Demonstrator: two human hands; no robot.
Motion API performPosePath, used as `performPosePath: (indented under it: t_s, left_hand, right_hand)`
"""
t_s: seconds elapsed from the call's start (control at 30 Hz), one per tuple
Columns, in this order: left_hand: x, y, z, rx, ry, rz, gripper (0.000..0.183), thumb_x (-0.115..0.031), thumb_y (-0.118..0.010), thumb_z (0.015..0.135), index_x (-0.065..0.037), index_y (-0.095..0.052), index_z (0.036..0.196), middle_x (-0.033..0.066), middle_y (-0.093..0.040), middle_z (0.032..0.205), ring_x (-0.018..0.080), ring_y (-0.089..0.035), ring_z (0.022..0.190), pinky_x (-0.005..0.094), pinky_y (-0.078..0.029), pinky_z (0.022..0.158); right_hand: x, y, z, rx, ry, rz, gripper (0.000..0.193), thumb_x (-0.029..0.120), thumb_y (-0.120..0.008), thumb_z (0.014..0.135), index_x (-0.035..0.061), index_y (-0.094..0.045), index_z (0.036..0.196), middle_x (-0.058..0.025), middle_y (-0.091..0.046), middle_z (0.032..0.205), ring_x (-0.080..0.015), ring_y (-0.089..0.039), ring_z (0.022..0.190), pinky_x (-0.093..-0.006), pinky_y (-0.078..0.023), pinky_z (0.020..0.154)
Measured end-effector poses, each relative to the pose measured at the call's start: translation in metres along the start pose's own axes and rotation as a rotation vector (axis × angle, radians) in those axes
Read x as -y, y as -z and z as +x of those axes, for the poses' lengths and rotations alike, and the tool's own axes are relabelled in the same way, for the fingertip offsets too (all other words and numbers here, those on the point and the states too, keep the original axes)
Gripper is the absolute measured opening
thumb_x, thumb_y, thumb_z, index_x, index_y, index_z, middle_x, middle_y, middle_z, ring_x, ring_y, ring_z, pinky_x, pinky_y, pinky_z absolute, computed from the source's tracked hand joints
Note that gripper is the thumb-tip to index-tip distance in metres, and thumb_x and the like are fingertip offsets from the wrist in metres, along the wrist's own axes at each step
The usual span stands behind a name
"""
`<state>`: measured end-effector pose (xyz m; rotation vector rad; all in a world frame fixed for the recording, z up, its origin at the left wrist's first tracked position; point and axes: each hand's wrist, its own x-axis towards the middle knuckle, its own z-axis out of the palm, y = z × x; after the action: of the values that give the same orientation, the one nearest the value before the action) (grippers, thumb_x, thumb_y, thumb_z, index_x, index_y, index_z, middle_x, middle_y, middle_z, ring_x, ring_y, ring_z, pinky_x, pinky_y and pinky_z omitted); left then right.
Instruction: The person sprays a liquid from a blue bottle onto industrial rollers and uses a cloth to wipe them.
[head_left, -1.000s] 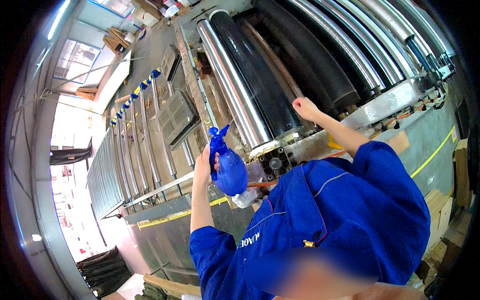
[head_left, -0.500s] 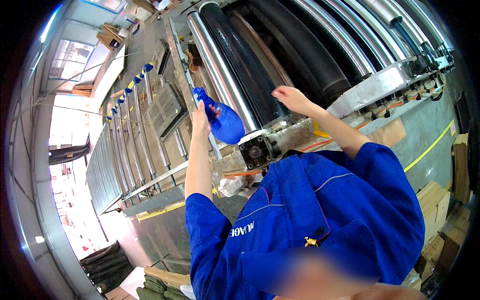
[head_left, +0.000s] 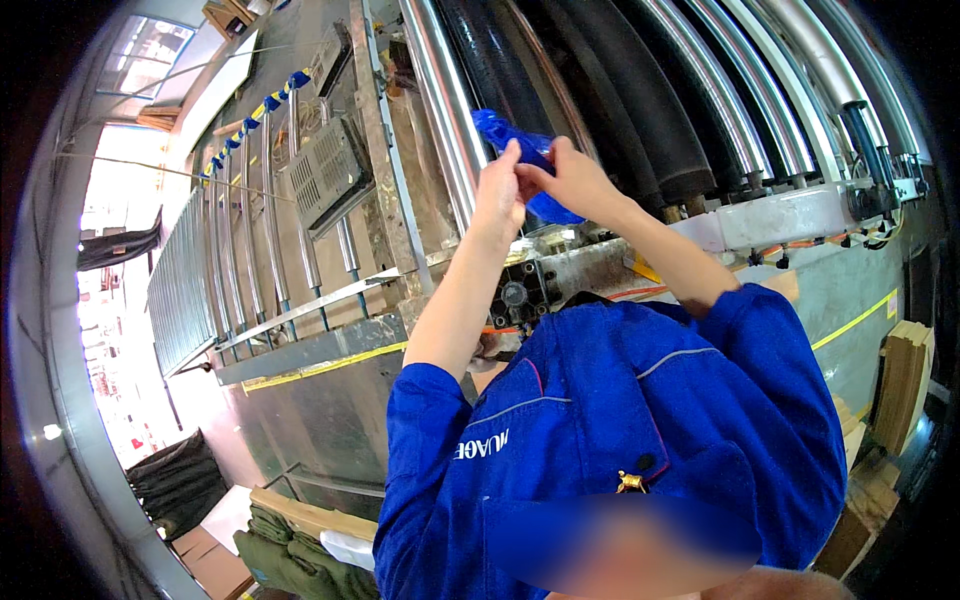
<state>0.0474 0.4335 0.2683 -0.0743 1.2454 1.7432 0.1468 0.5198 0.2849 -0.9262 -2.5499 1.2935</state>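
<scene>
A limp, shiny blue thing (head_left: 498, 130), like a cloth or a thin plastic cover, is bunched between my two hands above the near ends of the rollers. My left hand (head_left: 502, 195) is closed on it, thumb pointing up. Beside it, my right hand (head_left: 578, 180) has its fingers closed on the same blue thing, and the two hands touch. Part of it sticks up beyond my fingers and another part hangs below my right hand. Just behind are a bright metal roller (head_left: 436, 85) and a black roller (head_left: 495, 75).
More rollers (head_left: 705, 80) lie side by side to the right, ending at a pale machine frame (head_left: 790, 215). A black bearing block (head_left: 520, 292) sits close below my hands. On the left stand a slotted grey box (head_left: 325, 175) and a roller conveyor (head_left: 185, 310). Stacked boards (head_left: 900, 375) stand at the right.
My left hand has carried the blue thing to the right and up. My right hand has come in from the right and taken hold of it too. The view has shifted slightly.
</scene>
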Motion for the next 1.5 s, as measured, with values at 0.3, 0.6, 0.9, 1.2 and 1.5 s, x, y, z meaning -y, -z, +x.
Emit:
performPosePath:
  t_s: [0.3, 0.6, 0.9, 1.2, 1.5]
  left_hand:
    - [0.019, -0.045, -0.046, 0.083, 0.104, 0.055, 0.027, -0.029, -0.059, 0.085, -0.002, -0.061, 0.078, 0.0055, -0.061, 0.072, 0.0129, -0.057, 0.063, 0.0269, -0.045, 0.058]
    - [0.002, -0.036, -0.089, 0.279, 0.101, 0.491, 0.048, -0.044, -0.055, 0.086, 0.003, -0.063, 0.086, 0.0089, -0.063, 0.081, 0.0138, -0.058, 0.076, 0.0264, -0.045, 0.073]
    - [-0.005, 0.151, -0.072, -0.297, -0.853, 1.582, 0.032, -0.031, -0.047, 0.089, -0.003, -0.063, 0.088, 0.015, -0.061, 0.088, 0.032, -0.055, 0.089, 0.0412, -0.042, 0.078]
    - [0.059, 0.308, -0.128, -0.713, -0.142, 1.757, 0.079, -0.049, -0.058, 0.076, 0.003, -0.035, 0.131, 0.0222, -0.03, 0.139, 0.0348, -0.027, 0.13, 0.0528, -0.014, 0.105]
    - [0.072, 0.35, -0.149, -0.761, 0.204, 1.71, 0.12, -0.07, -0.065, 0.056, 0.012, -0.022, 0.133, 0.0299, -0.025, 0.138, 0.04, -0.022, 0.131, 0.0635, -0.004, 0.102]
  right_hand:
    - [-0.014, 0.033, -0.055, -0.067, -0.041, 0.265, 0.047, 0.039, -0.06, 0.083, -0.0071, -0.057, 0.093, -0.0147, -0.062, 0.078, -0.0209, -0.061, 0.068, -0.0304, -0.046, 0.06]
    - [-0.003, 0.042, -0.105, 0.167, -0.328, 0.976, 0.047, 0.051, -0.047, 0.088, 0.0058, -0.053, 0.075, 0.0007, -0.048, 0.062, -0.0075, -0.043, 0.049, -0.0217, -0.034, 0.044]
    - [0.001, 0.049, -0.093, 0.145, -0.541, 1.066, 0.058, 0.068, -0.047, 0.078, 0.0123, -0.045, 0.063, 0.0046, -0.038, 0.05, -0.0054, -0.031, 0.041, -0.0209, -0.024, 0.04]
    - [0.003, 0.054, -0.043, 0.006, -0.506, 1.087, 0.041, 0.052, -0.049, 0.084, 0.0123, -0.048, 0.072, 0.0051, -0.041, 0.054, -0.0055, -0.032, 0.041, -0.0225, -0.026, 0.041]
    - [0.037, 0.069, -0.002, -0.046, -0.28, 1.037, 0.038, 0.046, -0.046, 0.086, 0.0098, -0.049, 0.074, 0.0043, -0.04, 0.053, -0.0056, -0.031, 0.041, -0.0228, -0.026, 0.041]
